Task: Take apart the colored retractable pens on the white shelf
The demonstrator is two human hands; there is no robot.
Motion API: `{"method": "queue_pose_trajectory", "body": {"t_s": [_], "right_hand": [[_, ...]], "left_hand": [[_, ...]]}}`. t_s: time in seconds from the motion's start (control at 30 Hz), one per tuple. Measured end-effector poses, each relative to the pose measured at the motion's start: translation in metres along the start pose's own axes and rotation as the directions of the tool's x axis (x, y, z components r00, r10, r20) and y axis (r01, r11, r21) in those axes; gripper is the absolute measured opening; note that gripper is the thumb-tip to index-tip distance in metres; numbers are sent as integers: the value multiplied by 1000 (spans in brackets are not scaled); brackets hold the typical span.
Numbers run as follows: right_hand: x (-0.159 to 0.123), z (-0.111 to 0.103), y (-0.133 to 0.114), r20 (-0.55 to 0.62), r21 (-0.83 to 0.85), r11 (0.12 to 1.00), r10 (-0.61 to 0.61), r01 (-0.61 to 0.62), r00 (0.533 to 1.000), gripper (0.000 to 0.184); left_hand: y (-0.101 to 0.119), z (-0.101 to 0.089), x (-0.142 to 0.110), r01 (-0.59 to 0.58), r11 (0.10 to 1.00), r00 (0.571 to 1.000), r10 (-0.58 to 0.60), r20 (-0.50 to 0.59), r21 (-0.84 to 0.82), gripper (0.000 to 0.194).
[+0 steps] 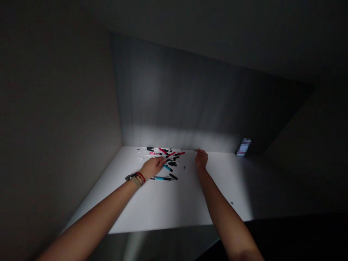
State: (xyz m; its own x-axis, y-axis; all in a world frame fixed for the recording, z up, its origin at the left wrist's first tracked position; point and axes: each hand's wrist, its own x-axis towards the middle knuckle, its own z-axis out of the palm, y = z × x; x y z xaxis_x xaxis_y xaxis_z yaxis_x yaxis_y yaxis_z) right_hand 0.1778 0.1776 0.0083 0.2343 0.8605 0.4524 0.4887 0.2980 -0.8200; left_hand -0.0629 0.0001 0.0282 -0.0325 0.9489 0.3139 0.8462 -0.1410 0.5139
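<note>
My left hand [153, 167], with a watch and bracelets at the wrist, reaches into a loose pile of pen parts on a white tabletop [163, 210]. Its fingers are pinched together at a black piece [168, 160]; whether they grip it is too small to tell. Red pen parts [178, 154] lie just beyond the fingertips, and a short blue barrel [168, 168] lies below them. A blue and black pen [161, 178] rests nearer to me. My right hand [201, 158] is closed at the table's back edge, against the wall; what its fingers hold is hidden.
A grey panel [174, 94] rises behind the table, and a pale wall [67, 108] stands at the left. A phone-like lit object, blurred out [243, 147], leans at the back right. One small dark bit [232, 203] lies by my right forearm.
</note>
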Motion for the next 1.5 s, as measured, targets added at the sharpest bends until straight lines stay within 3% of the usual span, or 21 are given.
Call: {"method": "queue_pose_trajectory", "body": {"t_s": [0.1,0.17,0.23,0.33,0.5,0.57,0.63,0.7,0.77,0.83,0.87,0.9,1.03,1.1,1.2,1.27,1.3,1.37,1.5], "right_hand": [[1,-1,12,-119,-100,993,51,-63,992,32],[-4,5,14,-53,-117,993,20,-26,998,30],[-10,13,10,96,-89,996,-6,15,995,33],[-17,26,1,237,65,996,-80,66,968,40],[-16,20,-13,137,248,949,-235,196,962,45],[-12,9,-18,191,223,963,-197,153,962,44],[-7,-4,-21,317,128,991,-77,38,945,45],[-6,-16,-24,493,-45,998,67,-51,868,46],[-7,-24,-25,683,-194,976,210,-103,700,49],[-11,-28,-24,794,-285,950,309,-129,523,52],[-13,-28,-24,817,-303,944,327,-128,475,52],[-15,-26,-23,828,-295,949,311,-108,467,53],[-23,-12,-26,830,-21,999,-10,49,558,53],[-26,-7,-29,768,173,983,-172,59,617,54],[-23,-4,-30,580,307,951,-212,30,787,55],[-18,-5,-25,464,239,971,-134,22,876,54],[-16,-5,-22,437,159,987,-93,25,895,53],[-12,-5,-15,440,-45,997,-30,55,897,47],[-17,-1,-11,512,-346,922,30,174,859,33]], "left_hand": [[0,0,0,-4,1000,1000,4,5,-9,48],[-1,1,0,-5,1000,1000,5,16,-7,49],[0,2,0,-14,1000,1000,14,22,0,50],[0,1,0,-30,1000,999,30,22,4,49],[1,1,0,-34,999,999,34,1,1,47],[1,1,0,-23,1000,1000,23,-4,6,47],[0,2,0,-17,1000,1000,17,1,9,48],[0,2,1,-11,1000,1000,11,4,6,48],[0,2,1,-8,1000,1000,8,1,0,48],[-1,3,1,-9,1000,1000,9,2,-5,48],[-1,3,1,-11,1000,1000,11,5,-6,48],[-1,3,1,-13,1000,1000,13,9,-6,48],[-1,2,1,-22,1000,1000,23,11,-14,47],[0,2,1,-23,1000,1000,24,8,-15,46],[2,1,1,-16,1000,1000,16,4,-4,47],[2,1,1,-12,1000,1000,12,3,-1,47],[2,1,1,-13,1000,1000,13,4,-4,47],[2,1,1,-21,1000,1000,21,9,-14,47],[1,2,0,-15,1000,1000,15,5,-22,47]]}}
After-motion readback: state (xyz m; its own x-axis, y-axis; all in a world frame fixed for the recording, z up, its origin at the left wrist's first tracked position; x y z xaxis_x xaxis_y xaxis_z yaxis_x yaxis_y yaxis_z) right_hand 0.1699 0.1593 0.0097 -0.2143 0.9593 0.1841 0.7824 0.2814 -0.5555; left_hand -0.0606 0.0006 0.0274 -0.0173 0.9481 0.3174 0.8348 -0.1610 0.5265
